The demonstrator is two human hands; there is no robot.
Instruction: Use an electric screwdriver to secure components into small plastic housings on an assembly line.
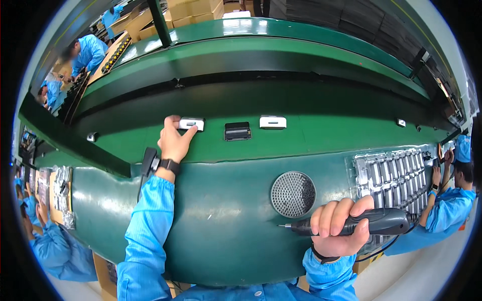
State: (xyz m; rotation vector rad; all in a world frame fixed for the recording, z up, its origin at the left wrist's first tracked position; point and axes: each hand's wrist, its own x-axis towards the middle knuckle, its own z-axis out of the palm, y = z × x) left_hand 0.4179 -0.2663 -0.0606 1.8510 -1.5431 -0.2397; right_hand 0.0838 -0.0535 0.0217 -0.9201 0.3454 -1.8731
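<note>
White module (192,123), pinched by the left hand (174,144), perhaps for steadiness, is over the green strip (326,133) beyond the far edge of the counter (226,251); contact beneath is unclear. The right hand (340,228) grips an electric screwdriver (385,220) along its body, seemingly for control, near a dish (272,194).

Head-worn left fisheye, close above green workbench (226,246), facing down-forward.

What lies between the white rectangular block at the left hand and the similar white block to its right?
The head view shows one black rectangular piece between the white block at the left hand and the similar block.
</note>
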